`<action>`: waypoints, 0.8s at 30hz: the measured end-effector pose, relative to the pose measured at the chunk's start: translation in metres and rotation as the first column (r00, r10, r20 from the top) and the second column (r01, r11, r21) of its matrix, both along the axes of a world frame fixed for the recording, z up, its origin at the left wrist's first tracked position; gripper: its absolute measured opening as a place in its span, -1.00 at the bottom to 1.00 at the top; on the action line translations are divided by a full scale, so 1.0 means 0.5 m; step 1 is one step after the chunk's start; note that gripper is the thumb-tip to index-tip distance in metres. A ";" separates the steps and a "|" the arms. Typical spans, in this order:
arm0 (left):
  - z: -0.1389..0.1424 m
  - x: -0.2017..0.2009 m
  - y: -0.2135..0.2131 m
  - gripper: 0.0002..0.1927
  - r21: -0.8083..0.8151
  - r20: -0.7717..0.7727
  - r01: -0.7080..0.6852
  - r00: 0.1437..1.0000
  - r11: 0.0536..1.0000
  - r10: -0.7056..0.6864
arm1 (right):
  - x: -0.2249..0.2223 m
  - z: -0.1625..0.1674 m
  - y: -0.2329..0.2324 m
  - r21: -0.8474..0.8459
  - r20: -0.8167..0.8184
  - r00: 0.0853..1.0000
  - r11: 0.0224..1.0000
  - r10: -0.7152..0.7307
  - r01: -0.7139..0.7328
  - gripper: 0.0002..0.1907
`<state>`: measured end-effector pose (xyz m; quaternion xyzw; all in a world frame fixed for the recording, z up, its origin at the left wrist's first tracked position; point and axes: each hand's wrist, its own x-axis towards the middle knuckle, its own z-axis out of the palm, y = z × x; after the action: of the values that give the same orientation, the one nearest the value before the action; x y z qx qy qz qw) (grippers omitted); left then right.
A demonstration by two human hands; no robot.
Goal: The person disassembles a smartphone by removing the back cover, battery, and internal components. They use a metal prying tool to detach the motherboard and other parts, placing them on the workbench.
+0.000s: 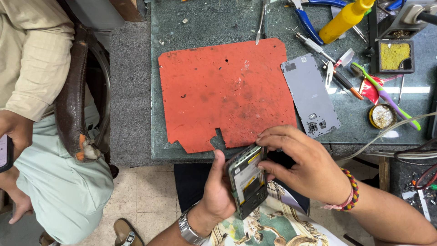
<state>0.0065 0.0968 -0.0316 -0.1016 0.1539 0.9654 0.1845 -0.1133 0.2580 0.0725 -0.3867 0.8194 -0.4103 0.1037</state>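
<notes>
An opened phone (247, 181) with its back removed, showing the battery and inner parts, is held over my lap just below the table edge. My left hand (217, 189) grips its left side, with a metal watch on the wrist. The fingers of my right hand (304, 161) pinch the phone's top right edge; that wrist wears a beaded bracelet. The grey back cover (310, 94) lies on the table, to the right of a worn red mat (227, 93).
Tools crowd the table's far right: blue-handled pliers (306, 23), a yellow bottle (344, 19), a green toothbrush (387, 95), tweezers (260, 23), a small round tin (383, 116), a soldering sponge (394, 55). Another person (41, 114) sits at the left, holding a phone.
</notes>
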 end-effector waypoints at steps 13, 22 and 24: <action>0.049 -0.025 -0.031 0.10 -0.032 -0.040 -0.340 0.940 0.940 0.338 | 0.057 -0.122 0.035 -0.184 0.785 0.619 0.949 -0.013 0.254 -0.58; 0.032 -0.010 -0.026 0.10 0.055 -0.071 -0.274 0.958 0.960 0.278 | 0.073 -0.129 0.022 -0.110 0.811 0.585 0.972 -0.034 0.209 -0.54; 0.024 -0.002 -0.026 0.12 0.016 -0.089 -0.255 0.963 0.967 0.255 | 0.082 -0.129 0.017 -0.101 0.815 0.577 0.968 -0.053 0.231 -0.54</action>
<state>0.0055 0.0840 -0.0196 -0.0761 0.1455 0.9851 0.0519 -0.0721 0.2663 0.0080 -0.0998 0.6669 -0.6261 0.3915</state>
